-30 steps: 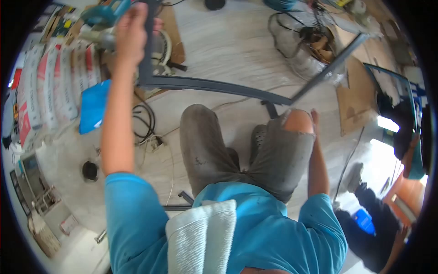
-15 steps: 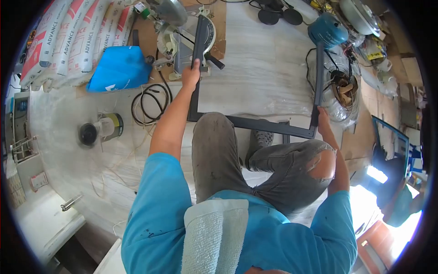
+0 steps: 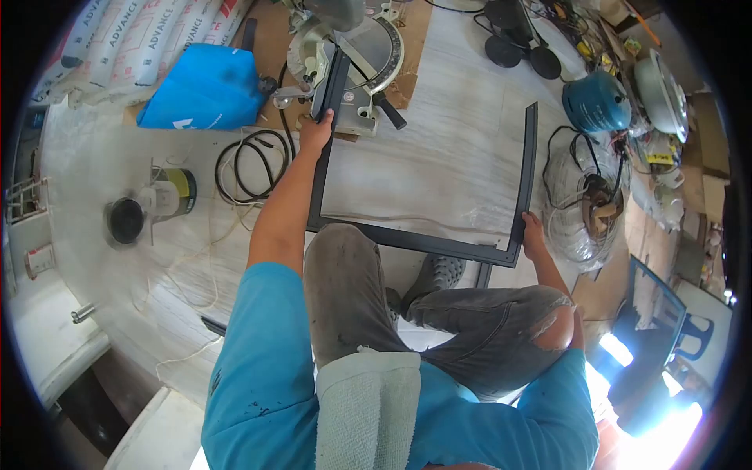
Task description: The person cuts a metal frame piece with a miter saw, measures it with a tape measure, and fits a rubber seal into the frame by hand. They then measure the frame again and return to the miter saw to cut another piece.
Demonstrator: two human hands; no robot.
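Observation:
I hold a dark grey three-sided frame [image 3: 423,241] made of straight bars, its open side facing away from me. My left hand [image 3: 316,135] is closed around the left bar. That bar's far end lies by the base of a miter saw [image 3: 384,53]. My right hand [image 3: 533,235] grips the right bar near the corner, with its fingers partly hidden behind the bar. The right bar's far end stands free, left of a teal gas canister [image 3: 597,102]. The near bar runs just beyond my knees.
Printed cement bags [image 3: 145,39] and a blue bag [image 3: 205,90] lie at the far left. A black cable [image 3: 254,168] is coiled near a bucket [image 3: 176,192]. On the right are a wire coil [image 3: 583,211] and a pot [image 3: 662,90]. Another dark bar [image 3: 483,274] lies under the frame's corner.
The frame has shifted left and slightly nearer to me, and its right bar is now apart from the canister in view. Both hands keep their hold. The camera view has also shifted.

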